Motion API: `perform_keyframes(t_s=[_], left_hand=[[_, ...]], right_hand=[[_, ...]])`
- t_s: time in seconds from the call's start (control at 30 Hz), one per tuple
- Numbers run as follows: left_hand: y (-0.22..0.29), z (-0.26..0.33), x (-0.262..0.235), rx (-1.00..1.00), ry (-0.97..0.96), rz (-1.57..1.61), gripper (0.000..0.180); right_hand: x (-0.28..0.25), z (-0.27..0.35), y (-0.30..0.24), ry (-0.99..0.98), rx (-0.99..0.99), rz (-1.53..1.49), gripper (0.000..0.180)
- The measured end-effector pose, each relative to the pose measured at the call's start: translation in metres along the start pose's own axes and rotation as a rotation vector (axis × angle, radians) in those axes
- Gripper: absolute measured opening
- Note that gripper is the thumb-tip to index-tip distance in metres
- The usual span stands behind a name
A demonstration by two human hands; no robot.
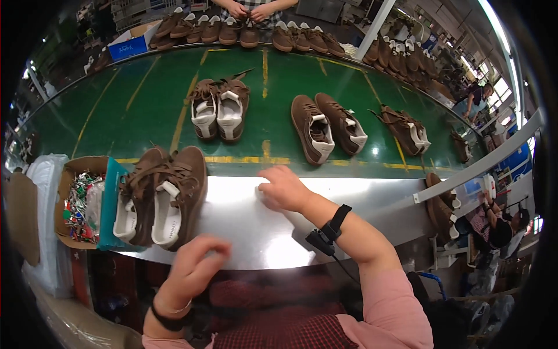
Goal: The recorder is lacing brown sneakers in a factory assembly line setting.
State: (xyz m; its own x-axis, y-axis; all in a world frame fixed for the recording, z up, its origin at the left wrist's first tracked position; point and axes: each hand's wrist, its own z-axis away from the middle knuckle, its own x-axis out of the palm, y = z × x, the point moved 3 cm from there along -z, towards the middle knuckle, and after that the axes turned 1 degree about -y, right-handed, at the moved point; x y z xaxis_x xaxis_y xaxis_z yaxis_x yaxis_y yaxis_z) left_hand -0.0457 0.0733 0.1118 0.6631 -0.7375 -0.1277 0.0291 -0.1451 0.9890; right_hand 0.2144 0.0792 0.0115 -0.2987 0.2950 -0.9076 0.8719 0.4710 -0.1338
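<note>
My left hand (pixel 200 263) hangs over the near edge of the metal worktop (pixel 244 224), a little blurred, its fingers loosely bent and apart. No thing shows in it. Close by, to its upper left, stands a pair of brown shoes (pixel 181 180) with white linings, laces loose on top. My right hand (pixel 283 189) is over the far part of the worktop, thumb and fingers apart, and I see nothing in its grasp. Beyond it, on the green conveyor belt (pixel 267 122), lies another pair of brown shoes (pixel 314 131). A black strap with a small device (pixel 328 231) circles my right wrist.
A box (pixel 81 200) of small mixed pieces stands left of the near shoes. More pairs (pixel 224 110) (pixel 404 129) ride the belt. Shoes (pixel 250 35) line its far side, where a person's hands (pixel 250 10) handle one. A white metal bar (pixel 482 154) crosses at right, near brown shoes (pixel 440 206).
</note>
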Motion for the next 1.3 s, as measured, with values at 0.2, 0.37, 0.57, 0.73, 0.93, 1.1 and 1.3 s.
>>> perform_keyframes(t_s=[0.2, 0.37, 0.57, 0.73, 0.93, 1.1, 1.3], left_hand=[[-0.133, -0.003, 0.007, 0.263, 0.034, -1.15, 0.036], [-0.132, -0.013, 0.009, 0.215, 0.02, -1.083, 0.035], [-0.131, -0.019, 0.007, 0.164, 0.009, -1.005, 0.033], [-0.131, -0.022, 0.011, 0.161, 0.013, -1.028, 0.034], [-0.128, -0.018, 0.014, 0.182, 0.025, -1.083, 0.035], [-0.127, -0.019, 0.019, 0.156, 0.017, -1.063, 0.034], [-0.122, -0.019, 0.019, 0.126, 0.026, -0.919, 0.032]], right_hand=[[0.039, -0.071, 0.027, 0.064, 0.268, -0.005, 0.039], [0.045, -0.145, 0.06, -0.045, 0.511, 0.194, 0.062], [0.077, -0.205, 0.064, -0.07, 0.596, 0.021, 0.038], [0.092, -0.205, 0.075, -0.297, 0.501, 0.195, 0.045], [0.07, -0.216, 0.051, -0.114, 0.659, -0.156, 0.066], [0.082, -0.215, 0.061, -0.14, 0.728, -0.18, 0.034], [0.026, -0.185, 0.096, 0.012, 0.791, -0.397, 0.041]])
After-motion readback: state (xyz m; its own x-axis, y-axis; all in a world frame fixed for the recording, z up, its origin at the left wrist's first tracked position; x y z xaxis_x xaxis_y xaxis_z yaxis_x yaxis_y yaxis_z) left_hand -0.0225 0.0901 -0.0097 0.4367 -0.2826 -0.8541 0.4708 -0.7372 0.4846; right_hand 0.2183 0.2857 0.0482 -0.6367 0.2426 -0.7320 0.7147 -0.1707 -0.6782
